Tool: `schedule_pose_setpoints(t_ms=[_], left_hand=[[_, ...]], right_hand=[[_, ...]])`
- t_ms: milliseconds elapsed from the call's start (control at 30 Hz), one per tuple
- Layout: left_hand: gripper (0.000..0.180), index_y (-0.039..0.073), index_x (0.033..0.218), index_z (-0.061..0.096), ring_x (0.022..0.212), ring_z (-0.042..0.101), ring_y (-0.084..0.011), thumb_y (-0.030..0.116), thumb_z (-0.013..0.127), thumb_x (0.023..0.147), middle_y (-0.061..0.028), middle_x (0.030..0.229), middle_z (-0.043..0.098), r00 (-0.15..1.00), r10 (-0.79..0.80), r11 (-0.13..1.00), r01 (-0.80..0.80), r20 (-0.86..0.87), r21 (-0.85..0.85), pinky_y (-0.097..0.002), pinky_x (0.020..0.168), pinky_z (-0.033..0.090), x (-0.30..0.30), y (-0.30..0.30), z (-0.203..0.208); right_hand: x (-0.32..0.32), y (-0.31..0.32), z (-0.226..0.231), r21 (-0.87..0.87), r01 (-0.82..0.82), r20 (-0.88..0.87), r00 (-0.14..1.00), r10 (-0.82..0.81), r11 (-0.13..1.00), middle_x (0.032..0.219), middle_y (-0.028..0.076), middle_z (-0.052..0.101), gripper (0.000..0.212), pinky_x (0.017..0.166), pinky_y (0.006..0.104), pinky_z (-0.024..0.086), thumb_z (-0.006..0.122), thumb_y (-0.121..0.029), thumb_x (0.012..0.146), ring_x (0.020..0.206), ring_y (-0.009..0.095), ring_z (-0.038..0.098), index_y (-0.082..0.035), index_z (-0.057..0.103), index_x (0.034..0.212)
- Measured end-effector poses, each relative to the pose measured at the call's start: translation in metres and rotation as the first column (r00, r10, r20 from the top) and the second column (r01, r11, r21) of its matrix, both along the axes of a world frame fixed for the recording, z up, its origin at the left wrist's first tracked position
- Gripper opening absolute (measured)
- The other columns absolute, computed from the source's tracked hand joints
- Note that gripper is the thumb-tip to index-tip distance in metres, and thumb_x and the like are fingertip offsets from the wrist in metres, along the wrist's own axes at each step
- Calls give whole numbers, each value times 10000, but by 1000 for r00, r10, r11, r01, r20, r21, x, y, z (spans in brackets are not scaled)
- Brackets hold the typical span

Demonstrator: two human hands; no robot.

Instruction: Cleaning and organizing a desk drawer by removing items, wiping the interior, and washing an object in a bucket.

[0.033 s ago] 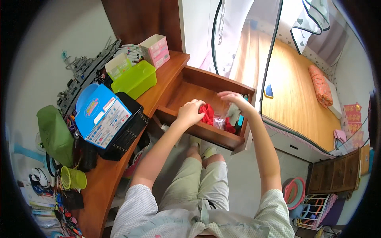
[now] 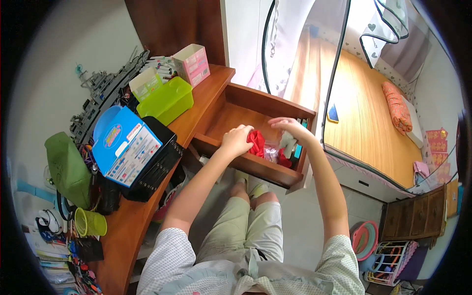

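Wooden drawer holds crumpled red cloth under left hand.

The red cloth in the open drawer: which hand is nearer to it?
Left. The left hand touches the red cloth at its left edge; the right hand is just beyond its right side.

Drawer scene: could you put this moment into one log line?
left hand: on red cloth | right hand: over grey item | place: open wooden drawer | clear packet between hands
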State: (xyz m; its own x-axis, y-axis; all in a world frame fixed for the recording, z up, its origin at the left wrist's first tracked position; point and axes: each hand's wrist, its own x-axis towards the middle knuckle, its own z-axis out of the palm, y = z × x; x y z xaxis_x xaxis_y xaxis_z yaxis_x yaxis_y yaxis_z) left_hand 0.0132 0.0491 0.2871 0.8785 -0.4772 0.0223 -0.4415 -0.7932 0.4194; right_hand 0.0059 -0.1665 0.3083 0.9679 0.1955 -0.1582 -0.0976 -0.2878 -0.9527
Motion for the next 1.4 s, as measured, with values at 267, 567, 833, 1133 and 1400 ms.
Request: schedule_pose_setpoints(t_ms=[267,567,833,1133,1400], left_hand=[[1019,46,1319,246,955,560,-264,318,792,502,-212,1180,479,859,13,972,110,-512,209,-344,728,493,69,-26,-54],[945,182,1287,347,1184,342,-344,370,793,475,-150,1299,342,938,-76,975,141,-339,172,-442,942,352,67,-46,-66],[451,281,983,628,1248,234,-364,498,687,591,-133,1299,380,965,-164,978,186,-204,95,-546,996,173,58,-50,-73],[277,50,891,615,754,618,-182,236,673,695,-74,818,647,911,-285,859,105,-298,-500,-276,690,478,36,-15,-31],[163,26,865,579,678,580,-102,141,629,760,-40,750,617,953,-208,686,-17,-219,-727,-264,620,475,-2,36,14]], right_hand=[[38,12,-41,-607,-284,-301,947,116,743,862,118,645,433,704,297,486,673,-278,622,771,239,616,-56,632,992],[51,-1,-71,-879,-236,-209,972,109,415,852,125,638,356,684,341,499,672,-334,596,759,272,613,-122,664,883],[41,-7,-42,-624,-252,-171,968,185,740,809,86,643,194,705,290,471,592,-201,691,732,215,600,-115,662,850],[24,6,14,-291,-123,112,980,161,949,731,37,599,116,653,213,447,552,-69,737,675,97,551,0,587,824],[0,49,54,21,32,238,971,-36,999,716,27,580,132,635,214,448,565,-98,766,653,88,543,11,590,837]])
